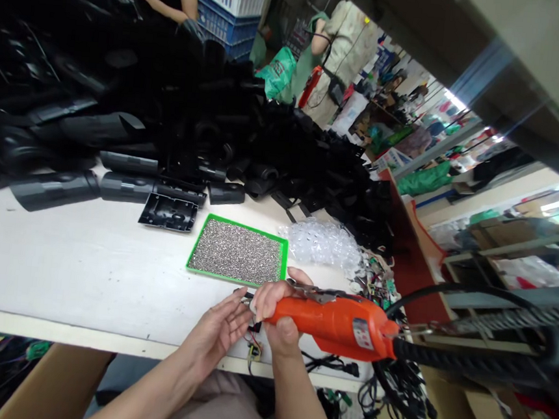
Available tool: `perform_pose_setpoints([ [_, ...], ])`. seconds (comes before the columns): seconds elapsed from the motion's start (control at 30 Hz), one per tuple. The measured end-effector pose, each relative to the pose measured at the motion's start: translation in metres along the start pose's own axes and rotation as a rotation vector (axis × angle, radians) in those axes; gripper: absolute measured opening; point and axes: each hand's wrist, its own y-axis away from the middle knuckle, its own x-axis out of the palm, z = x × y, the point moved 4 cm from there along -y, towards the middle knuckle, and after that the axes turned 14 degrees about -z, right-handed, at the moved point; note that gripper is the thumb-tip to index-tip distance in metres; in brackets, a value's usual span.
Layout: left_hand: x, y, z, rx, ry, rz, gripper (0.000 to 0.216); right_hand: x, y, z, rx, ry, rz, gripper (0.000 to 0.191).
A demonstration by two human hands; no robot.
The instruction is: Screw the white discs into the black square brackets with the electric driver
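Note:
My right hand [278, 310] is wrapped round an orange electric screwdriver [333, 318], which lies sideways with its tip pointing left. Close by that tip is my left hand [223, 325], palm up and fingers curled in; whatever it holds is too small and too covered to make out. Just below the fingers a small circuit board with wires [254, 349] shows at the table's front edge. Beyond both hands sits a green tray [192, 257] filled with small metal screws [239, 251].
A large heap of black plastic housings [171, 109] covers the table's far side. Clear plastic parts [323, 242] lie right of the tray, with small circuit boards [376, 276] beyond. Black power cords [329, 364] lie at front right. Two people stand across the table.

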Motion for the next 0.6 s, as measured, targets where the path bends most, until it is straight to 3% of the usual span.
perform_pose_setpoints([
  [0.07, -0.003, 0.003, -0.009, 0.168, -0.162, 0.025, 0.045, -0.001, -0.005, 0.009, -0.034, -0.049, -0.010, 0.045],
  [0.1, -0.005, 0.004, -0.019, 0.325, -0.286, 0.026, 0.049, -0.004, -0.008, 0.015, -0.053, -0.077, -0.021, 0.042],
  [0.23, 0.004, 0.006, -0.085, 1.273, -0.953, -0.160, 0.038, -0.027, -0.018, 0.027, -0.056, -0.061, -0.044, 0.043],
  [0.3, 0.019, -0.008, -0.110, 1.558, -1.314, -0.234, 0.034, -0.040, -0.016, 0.019, -0.004, -0.010, -0.016, 0.047],
  [0.43, 0.043, -0.049, -0.132, 1.638, -1.708, -0.175, 0.027, -0.056, -0.004, -0.014, 0.086, 0.073, -0.024, 0.050],
  [0.6, 0.046, -0.059, -0.125, 1.769, -1.671, -0.192, 0.027, -0.055, 0.005, -0.035, 0.095, 0.088, -0.004, 0.047],
])
